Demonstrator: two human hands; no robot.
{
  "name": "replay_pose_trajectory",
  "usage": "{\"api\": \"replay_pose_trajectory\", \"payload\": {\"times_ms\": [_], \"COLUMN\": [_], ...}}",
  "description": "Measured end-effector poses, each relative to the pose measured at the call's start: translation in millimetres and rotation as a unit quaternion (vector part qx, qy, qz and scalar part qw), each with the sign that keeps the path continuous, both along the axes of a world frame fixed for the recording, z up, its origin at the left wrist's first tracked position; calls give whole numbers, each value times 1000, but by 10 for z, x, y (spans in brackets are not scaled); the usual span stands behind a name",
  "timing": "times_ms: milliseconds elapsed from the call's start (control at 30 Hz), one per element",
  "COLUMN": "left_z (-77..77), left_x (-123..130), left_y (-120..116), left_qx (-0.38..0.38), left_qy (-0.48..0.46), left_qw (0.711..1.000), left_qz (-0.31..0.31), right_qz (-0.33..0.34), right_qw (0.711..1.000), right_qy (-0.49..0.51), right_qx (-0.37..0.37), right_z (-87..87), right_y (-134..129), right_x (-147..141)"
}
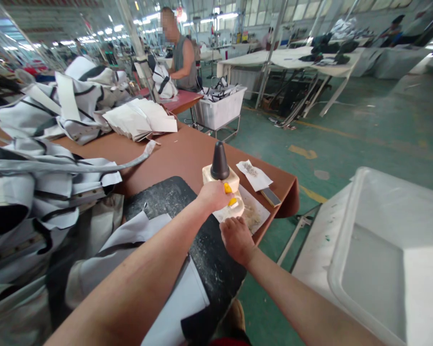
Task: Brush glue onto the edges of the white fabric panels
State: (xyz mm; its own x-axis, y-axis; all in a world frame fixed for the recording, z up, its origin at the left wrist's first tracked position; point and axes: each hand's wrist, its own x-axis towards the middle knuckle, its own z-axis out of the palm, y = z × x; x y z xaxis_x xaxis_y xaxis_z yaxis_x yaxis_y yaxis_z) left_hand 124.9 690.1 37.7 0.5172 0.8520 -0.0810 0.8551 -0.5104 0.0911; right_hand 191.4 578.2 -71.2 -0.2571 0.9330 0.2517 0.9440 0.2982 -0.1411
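Note:
My left hand [215, 196] is closed around a small yellow tool [228, 188], whose yellow parts show past the fingers. It is beside a pale block [233, 179] that carries an upright black cone [220, 162]. Just nearer to me, my right hand [237, 239] has its fingers curled in, close to a pale rounded piece [239, 209]; what it holds, if anything, is hidden. Under these lies a white sheet [262, 217] with brownish stains. A black board [167, 192] extends beneath my forearms, and white fabric [185, 300] with black trim lies over it.
White and black fabric pieces [90, 96] pile up on the left of the brown table [144, 180]. A paper with small bits [255, 175] and a dark flat block [270, 197] sit at its right corner. A large white bin [346, 226] stands right. A person [183, 57] stands beyond.

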Motion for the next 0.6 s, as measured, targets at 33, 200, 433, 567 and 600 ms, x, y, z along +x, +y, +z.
{"api": "replay_pose_trajectory", "payload": {"times_ms": [33,200,433,567,600], "left_z": [-2,-16,7,-19,-29], "left_x": [1,19,19,2,-1], "left_y": [1,3,-34,-28,-23], "left_qx": [1,6,12,8,7], "left_qy": [1,9,17,16,17], "left_qw": [1000,1000,1000,1000,1000], "left_qz": [0,6,3,4,6], "right_qz": [-5,-52,-106,-168,-184], "right_qw": [1000,997,990,977,973], "right_qy": [6,52,78,97,104], "right_qx": [3,-13,-50,-86,-93], "right_z": [35,176,5,-155,-173], "right_y": [10,150,34,-142,-153], "right_x": [-1,-112,99,635,756]}}
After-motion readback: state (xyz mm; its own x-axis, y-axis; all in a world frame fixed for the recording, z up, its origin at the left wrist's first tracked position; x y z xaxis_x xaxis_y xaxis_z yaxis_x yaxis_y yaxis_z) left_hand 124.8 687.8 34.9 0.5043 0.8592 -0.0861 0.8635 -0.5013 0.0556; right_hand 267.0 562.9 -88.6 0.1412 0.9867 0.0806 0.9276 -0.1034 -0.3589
